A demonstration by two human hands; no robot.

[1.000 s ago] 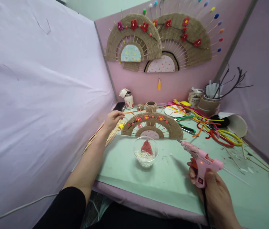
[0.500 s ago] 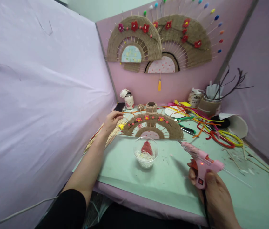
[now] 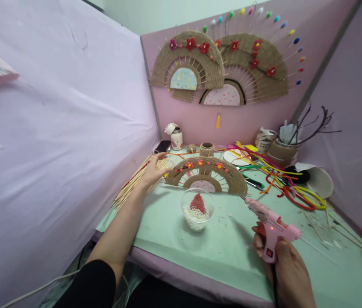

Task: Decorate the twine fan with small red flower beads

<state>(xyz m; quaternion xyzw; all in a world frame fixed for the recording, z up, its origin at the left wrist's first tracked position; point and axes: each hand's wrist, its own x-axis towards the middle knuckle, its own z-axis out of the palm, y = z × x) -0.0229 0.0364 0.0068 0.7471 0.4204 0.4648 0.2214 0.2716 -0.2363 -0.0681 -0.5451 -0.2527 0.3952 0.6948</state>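
My right hand (image 3: 286,261) grips a pink hot glue gun (image 3: 272,231) by its handle, its nozzle pointing left toward the right end of the twine fan. A clear glue stick pokes out of the gun's back. My left hand (image 3: 155,172) is open, thumb and fingers apart, just left of the half-round twine fan (image 3: 235,179), which carries red and pink flowers and stands behind the cup. Whether my fingertips touch anything is unclear. In front of the fan, a clear plastic cup (image 3: 196,214) holds small white beads and a red cone-shaped piece (image 3: 197,204).
Thin wooden sticks (image 3: 131,184) lie beneath and left of my left arm. Behind the fan are a twine roll (image 3: 207,149), a phone (image 3: 163,146) and a jar (image 3: 177,139). Pipe cleaners (image 3: 299,196) and a white paper cup (image 3: 320,182) occupy the right. Two larger fans (image 3: 270,85) hang behind.
My left hand has opened from a pinch near the fan's upper left and come slightly nearer. My right hand keeps hold of the glue gun. The view has tilted up a little.
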